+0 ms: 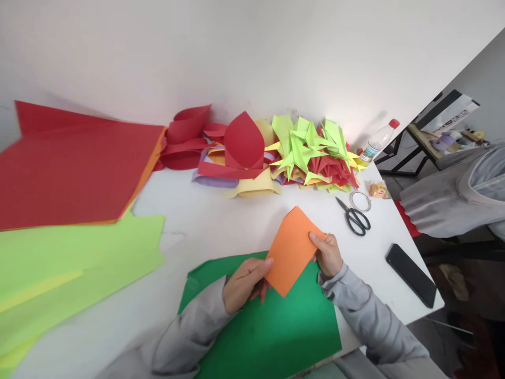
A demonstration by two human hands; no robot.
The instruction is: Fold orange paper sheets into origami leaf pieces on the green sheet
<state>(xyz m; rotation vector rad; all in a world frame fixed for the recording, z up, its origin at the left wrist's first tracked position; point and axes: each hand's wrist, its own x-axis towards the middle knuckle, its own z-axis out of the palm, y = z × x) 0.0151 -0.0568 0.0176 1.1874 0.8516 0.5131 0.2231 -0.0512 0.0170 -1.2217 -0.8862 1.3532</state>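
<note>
Leftward on the worktop point(177, 205), red sheets point(79, 173) lie toward the back edge. Near the front edge, the left hand point(243, 281) and right hand point(330, 257), each closed thumb-to-fingers, pinch an orange paper point(294, 250) above a green sheet point(272, 326). At the back right corner, a bottle point(381, 138) bears a label point(369, 151) too small to read.

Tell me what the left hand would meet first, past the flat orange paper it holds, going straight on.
Probably the bare right hand, across the flat orange paper, though depth is unclear.
</note>
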